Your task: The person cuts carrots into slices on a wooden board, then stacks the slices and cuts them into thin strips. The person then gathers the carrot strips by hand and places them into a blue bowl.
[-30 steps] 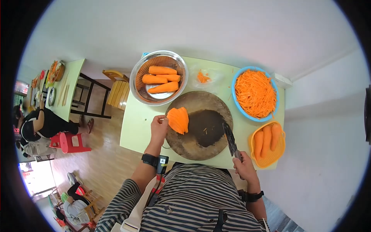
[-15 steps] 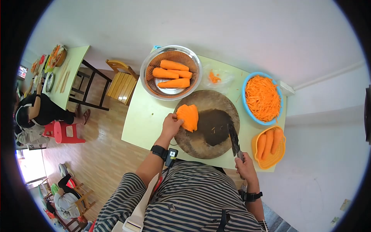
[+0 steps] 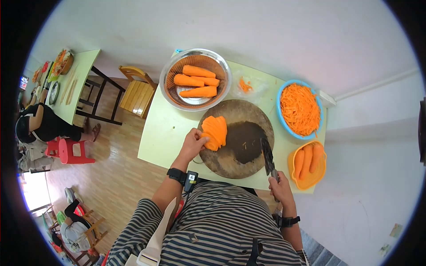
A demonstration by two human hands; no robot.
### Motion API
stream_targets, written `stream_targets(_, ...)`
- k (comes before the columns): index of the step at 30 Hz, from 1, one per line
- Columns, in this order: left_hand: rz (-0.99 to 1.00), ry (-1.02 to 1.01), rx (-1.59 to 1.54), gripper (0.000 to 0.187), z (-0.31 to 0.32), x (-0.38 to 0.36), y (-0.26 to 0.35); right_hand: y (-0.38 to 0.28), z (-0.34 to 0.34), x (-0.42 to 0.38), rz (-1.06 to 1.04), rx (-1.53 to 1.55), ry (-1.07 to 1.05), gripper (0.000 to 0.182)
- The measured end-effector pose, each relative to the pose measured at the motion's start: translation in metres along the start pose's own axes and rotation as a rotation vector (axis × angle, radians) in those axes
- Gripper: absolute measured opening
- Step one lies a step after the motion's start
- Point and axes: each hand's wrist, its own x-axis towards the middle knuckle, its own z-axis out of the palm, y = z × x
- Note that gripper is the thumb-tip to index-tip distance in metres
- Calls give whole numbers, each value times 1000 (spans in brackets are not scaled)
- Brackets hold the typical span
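A fanned pile of carrot slices (image 3: pixel 214 132) lies on the left part of a round wooden chopping board (image 3: pixel 213 164). My left hand (image 3: pixel 193 144) is at the pile's left edge, its thumb and fingers closed on the slices there. In my right hand (image 3: pixel 281 186) is a kitchen knife (image 3: pixel 267 155), fingers wrapped around the handle. Its dark blade reaches over the board's right edge, apart from the slices. A dark wet patch and a few orange scraps mark the middle of the board.
Whole peeled carrots lie in a metal bowl (image 3: pixel 166 95) behind the board and in a yellow basket (image 3: pixel 310 183) at right. A blue bowl (image 3: pixel 280 106) holds carrot shreds. A plastic bag (image 3: pixel 257 85) with scraps lies between. Left are a wooden chair (image 3: pixel 136 95), red stool (image 3: pixel 75 150) and other people.
The carrot slices have spread into a looser fan under my left hand. My right hand and the knife keep nearly the same place. The whole view has shifted slightly.
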Motion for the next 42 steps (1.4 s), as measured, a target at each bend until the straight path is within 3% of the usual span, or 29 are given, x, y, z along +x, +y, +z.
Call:
stream_targets(8,-84,-29,-195,21,12,-12,14,16,2,2,2,47,21,33)
stream_targets(10,-79,-44,-162,26,17,-12,13,19,4,3,-36,76,10,26)
stream_targets(21,-85,-296,75,41,69,-23,4,18,9,0,-16,89,40,28)
stream_targets(34,15,-367,257,38,115,3,-6,16,5,-2,-25,238,-14,18)
stream_targets(37,139,-350,315,38,120,12,-16,16,4,-2,-18,292,-11,19)
stream_targets(39,379,-214,503,41,126,10,-12,14,3,-4,-38,322,-2,20)
stream_targets(40,385,-232,505,41,128,5,-6,14,1,-6,-58,345,-9,22)
stream_targets(42,749,-33,751,42,126,-5,8,14,-2,-7,-64,379,-5,22)
